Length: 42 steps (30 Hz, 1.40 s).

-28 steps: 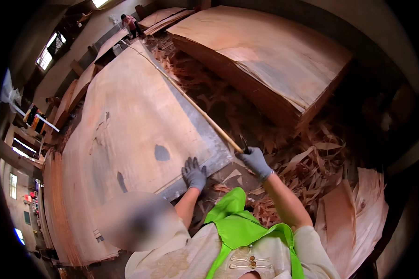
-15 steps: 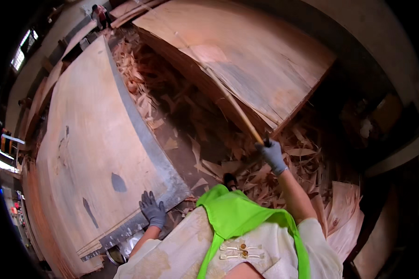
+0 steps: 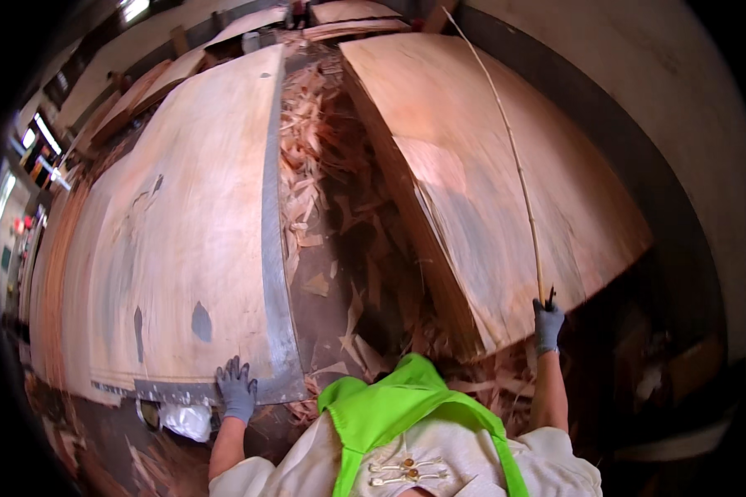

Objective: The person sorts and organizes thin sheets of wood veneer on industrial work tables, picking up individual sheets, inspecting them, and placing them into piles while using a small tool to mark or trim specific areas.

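Observation:
My left hand, in a grey glove, lies with fingers spread on the near edge of a wide pale wood veneer sheet. Grey strips line that sheet's right and near edges. In my gloved right hand is the lower end of a long thin bamboo pole. The pole reaches away over a second stack of veneer sheets on the right, its tip near the far wall. Something small and dark sticks up from my right fist; I cannot make out what it is.
Torn veneer scraps litter the floor between the two stacks. A white plastic bag sits under the left sheet's near edge. More stacked sheets and a partly seen person are at the far end. A wall runs along the right.
The view has turned, so both stacks appear more upright. My right hand has moved right with the pole, which now lies farther over the right stack. My left hand stays on the sheet's edge.

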Available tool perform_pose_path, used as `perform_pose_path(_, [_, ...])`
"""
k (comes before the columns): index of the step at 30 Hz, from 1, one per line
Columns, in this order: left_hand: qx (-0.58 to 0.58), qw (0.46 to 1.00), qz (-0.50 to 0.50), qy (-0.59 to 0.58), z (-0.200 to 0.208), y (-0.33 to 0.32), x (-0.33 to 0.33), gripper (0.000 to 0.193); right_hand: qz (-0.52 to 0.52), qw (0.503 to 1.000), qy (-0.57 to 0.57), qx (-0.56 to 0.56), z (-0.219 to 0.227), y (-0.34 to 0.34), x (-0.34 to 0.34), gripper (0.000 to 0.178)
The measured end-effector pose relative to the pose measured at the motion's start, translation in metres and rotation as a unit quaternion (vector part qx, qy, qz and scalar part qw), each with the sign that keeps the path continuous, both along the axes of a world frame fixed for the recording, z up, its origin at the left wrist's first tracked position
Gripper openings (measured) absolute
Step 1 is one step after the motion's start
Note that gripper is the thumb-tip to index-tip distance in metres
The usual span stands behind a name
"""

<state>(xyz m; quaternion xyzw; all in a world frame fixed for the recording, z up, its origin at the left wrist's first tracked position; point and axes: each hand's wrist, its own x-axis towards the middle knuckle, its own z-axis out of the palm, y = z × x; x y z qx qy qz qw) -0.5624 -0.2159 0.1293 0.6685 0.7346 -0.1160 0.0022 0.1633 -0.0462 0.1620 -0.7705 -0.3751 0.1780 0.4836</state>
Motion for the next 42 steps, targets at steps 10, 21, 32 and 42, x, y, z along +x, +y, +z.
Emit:
perform_pose_path(10, [0.257, 0.905, 0.253, -0.224, -0.024, -0.048, 0.235, 0.039, -0.009, 0.989, 0.148, -0.021, -0.115, 0.134, 0.138, 0.021])
perform_pose_path(21, [0.17, 0.857, 0.468, -0.135, -0.033, -0.159, 0.342, 0.017, 0.162, 0.981, 0.094, -0.049, -0.15, 0.198, 0.102, 0.017])
perform_pose_path(32, [0.151, 0.536, 0.812, -0.174, -0.066, -0.254, 0.538, 0.041, 0.675, 0.717, -0.175, -0.011, -0.108, 0.157, -0.135, 0.023])
perform_pose_path(42, [0.237, 0.355, 0.901, -0.078, -0.101, -0.333, 0.65, 0.058, 0.821, 0.517, -0.244, -0.009, -0.097, 0.061, -0.203, 0.03])
